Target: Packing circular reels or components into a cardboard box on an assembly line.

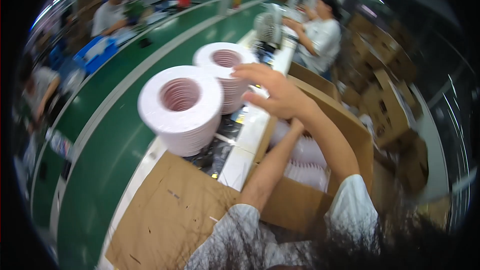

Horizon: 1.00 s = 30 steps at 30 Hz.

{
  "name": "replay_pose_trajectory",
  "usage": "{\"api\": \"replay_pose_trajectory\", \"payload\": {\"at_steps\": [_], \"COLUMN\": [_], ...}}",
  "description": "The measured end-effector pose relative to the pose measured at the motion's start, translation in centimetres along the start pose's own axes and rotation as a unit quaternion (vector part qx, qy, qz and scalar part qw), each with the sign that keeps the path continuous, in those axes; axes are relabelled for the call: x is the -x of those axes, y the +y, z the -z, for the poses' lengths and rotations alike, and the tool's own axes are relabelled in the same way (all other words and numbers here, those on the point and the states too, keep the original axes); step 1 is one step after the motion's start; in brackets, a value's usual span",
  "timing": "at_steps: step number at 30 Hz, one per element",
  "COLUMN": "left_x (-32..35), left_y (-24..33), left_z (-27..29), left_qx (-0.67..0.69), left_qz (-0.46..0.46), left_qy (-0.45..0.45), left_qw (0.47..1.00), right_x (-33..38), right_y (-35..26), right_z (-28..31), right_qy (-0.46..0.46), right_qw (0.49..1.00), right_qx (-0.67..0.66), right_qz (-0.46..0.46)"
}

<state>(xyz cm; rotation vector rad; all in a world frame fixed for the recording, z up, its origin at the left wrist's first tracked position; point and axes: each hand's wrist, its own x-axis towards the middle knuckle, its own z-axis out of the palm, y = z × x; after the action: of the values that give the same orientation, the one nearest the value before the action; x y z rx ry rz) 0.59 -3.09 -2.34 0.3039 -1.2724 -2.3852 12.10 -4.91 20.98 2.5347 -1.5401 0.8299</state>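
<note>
Here, the right hand (277, 92) hovers by the rear stack (231, 89) of white rings, thumb and fingers spread wide. Just beside stands the front stack (187, 137). The left hand is hidden behind the right forearm (332, 142), above or inside the box (360, 157); its state I cannot tell. Dark marks on a carton (390, 107) are too blurred to read.

Mild blur, dark bent edges
</note>
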Motion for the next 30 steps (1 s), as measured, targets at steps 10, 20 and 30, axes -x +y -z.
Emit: {"api": "replay_pose_trajectory", "payload": {"at_steps": [10, 20, 30], "left_x": [0.3, 0.6, 1.1], "left_y": [-5.3, -5.9, -4.1], "left_z": [-4.9, -5.4, -2.2], "left_qx": [-0.745, -0.737, -0.758], "left_qz": [-0.046, 0.061, 0.133], "left_qy": [-0.272, -0.390, -0.342], "left_qw": [0.607, 0.549, 0.540], "right_x": [52.8, 64.0, 58.1], "right_y": [17.5, 21.8, 23.2], "right_z": [1.1, -8.9, -10.5], "right_qy": [0.091, 0.275, 0.367], "right_qw": [0.625, 0.490, 0.421], "right_qx": [0.011, -0.361, -0.247], "right_qz": [-0.775, -0.744, -0.792]}}
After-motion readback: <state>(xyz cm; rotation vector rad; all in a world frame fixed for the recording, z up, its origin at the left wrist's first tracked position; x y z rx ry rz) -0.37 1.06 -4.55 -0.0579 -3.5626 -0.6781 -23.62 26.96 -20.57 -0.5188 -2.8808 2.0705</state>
